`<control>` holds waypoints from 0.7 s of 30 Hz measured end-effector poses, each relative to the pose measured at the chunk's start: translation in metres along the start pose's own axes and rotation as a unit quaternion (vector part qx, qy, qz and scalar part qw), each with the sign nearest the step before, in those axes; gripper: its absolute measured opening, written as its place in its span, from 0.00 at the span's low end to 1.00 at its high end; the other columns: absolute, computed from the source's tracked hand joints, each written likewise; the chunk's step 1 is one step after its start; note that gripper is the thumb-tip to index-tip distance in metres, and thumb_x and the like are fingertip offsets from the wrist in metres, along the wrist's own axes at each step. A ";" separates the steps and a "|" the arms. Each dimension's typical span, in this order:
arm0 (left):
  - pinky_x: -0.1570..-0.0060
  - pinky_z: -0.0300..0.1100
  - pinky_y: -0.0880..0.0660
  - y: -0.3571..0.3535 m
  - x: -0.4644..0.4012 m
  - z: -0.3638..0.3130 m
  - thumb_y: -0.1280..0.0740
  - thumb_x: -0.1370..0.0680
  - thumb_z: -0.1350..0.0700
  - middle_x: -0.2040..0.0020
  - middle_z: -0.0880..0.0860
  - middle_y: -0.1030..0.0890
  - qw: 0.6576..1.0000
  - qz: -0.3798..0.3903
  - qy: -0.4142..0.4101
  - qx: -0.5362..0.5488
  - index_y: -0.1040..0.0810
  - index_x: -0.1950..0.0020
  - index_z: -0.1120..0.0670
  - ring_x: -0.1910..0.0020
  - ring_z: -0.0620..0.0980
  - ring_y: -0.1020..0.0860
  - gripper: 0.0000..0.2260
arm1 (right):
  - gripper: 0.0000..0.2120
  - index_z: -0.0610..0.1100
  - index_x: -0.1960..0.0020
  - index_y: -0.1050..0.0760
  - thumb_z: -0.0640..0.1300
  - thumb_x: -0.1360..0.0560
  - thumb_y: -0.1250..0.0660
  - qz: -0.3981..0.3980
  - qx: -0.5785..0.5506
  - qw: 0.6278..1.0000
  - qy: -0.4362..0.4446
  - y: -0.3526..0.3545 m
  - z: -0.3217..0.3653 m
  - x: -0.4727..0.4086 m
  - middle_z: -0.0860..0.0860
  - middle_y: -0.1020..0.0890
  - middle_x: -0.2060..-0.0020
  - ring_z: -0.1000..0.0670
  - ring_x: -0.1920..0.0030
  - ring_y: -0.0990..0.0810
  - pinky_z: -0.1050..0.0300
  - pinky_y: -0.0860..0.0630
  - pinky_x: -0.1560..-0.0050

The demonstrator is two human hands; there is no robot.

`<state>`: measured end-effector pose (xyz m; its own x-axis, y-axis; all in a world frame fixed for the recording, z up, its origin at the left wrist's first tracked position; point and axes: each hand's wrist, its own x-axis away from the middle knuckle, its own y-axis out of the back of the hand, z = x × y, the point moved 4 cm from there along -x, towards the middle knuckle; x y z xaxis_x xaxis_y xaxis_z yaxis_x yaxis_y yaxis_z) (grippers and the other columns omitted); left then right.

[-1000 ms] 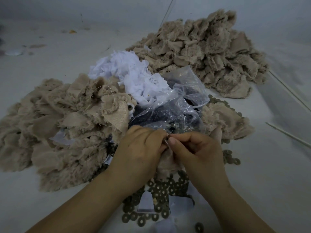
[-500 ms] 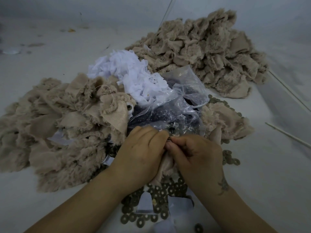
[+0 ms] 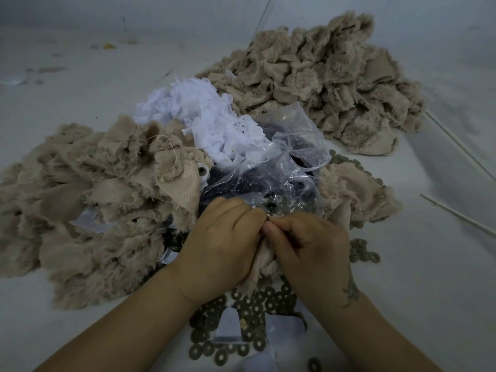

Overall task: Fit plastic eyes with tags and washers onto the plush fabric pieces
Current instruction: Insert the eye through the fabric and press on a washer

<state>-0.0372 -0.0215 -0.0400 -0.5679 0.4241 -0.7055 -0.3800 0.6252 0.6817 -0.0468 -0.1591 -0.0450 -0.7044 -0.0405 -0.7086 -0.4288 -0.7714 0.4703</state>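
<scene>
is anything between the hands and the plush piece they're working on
Nothing visible does. The left hand and the right hand both already grip the plush piece, bunched between them over the scattered washers. Their fingertips meet at its top, hiding whatever small part they pinch there.

No readable text, labels, brands, numbers or signs appear anywhere in the view. The white tags [image 3: 214,124] heaped at the centre of the frame and those lying at the bottom centre show no legible print. The clear bag [image 3: 284,157] at the centre carries no visible lettering. A small dark mark on the right wrist [image 3: 351,291], at the lower right, cannot be read as letters.
</scene>
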 end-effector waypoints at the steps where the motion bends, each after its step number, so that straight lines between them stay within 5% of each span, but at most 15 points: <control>1: 0.64 0.54 0.25 0.000 0.000 0.000 0.40 0.20 0.60 0.64 0.60 0.21 1.000 0.000 -0.005 -0.006 0.20 0.60 0.66 0.66 0.59 0.22 0.15 | 0.13 0.41 0.61 0.15 0.46 0.24 0.33 0.001 0.003 1.000 -0.003 -0.001 0.000 0.000 0.51 0.18 0.69 0.57 0.67 0.24 0.77 0.32 0.60; 6: 0.61 0.54 0.24 -0.002 0.007 0.008 0.37 0.20 0.59 0.60 0.58 0.19 1.000 0.011 0.022 0.004 0.18 0.54 0.65 0.61 0.58 0.21 0.12 | 0.12 0.43 0.56 0.15 0.49 0.24 0.33 0.023 -0.003 0.999 -0.035 -0.002 -0.001 0.003 0.54 0.16 0.65 0.62 0.64 0.23 0.78 0.30 0.57; 10: 0.51 0.51 0.23 0.000 0.005 0.012 0.34 0.21 0.58 0.54 0.58 0.18 0.999 -0.010 0.027 0.038 0.18 0.49 0.64 0.53 0.55 0.20 0.10 | 0.06 0.46 0.55 0.16 0.46 0.25 0.30 0.016 -0.127 0.989 -0.074 0.002 -0.009 -0.001 0.55 0.16 0.63 0.59 0.63 0.18 0.66 0.21 0.63; 14: 0.44 0.43 0.24 0.000 0.000 0.008 0.34 0.22 0.64 0.51 0.58 0.17 0.998 -0.017 0.013 0.064 0.18 0.47 0.65 0.51 0.53 0.20 0.08 | 0.05 0.43 0.53 0.18 0.43 0.24 0.32 0.051 -0.152 0.986 -0.054 -0.002 -0.012 -0.005 0.54 0.17 0.60 0.57 0.59 0.18 0.64 0.22 0.57; 21: 0.49 0.42 0.24 0.009 -0.009 -0.002 0.32 0.25 0.67 0.57 0.59 0.16 0.995 -0.072 -0.004 0.063 0.17 0.53 0.67 0.57 0.52 0.21 0.05 | 0.02 0.47 0.53 0.20 0.43 0.24 0.32 0.036 -0.232 0.968 -0.090 -0.002 -0.011 -0.006 0.53 0.17 0.61 0.55 0.62 0.19 0.64 0.24 0.61</control>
<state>-0.0374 -0.0208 -0.0274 -0.5080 0.3291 -0.7960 -0.3627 0.7564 0.5443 -0.0355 -0.1644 -0.0477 -0.8276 -0.0253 -0.5608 -0.1047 -0.9745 0.1984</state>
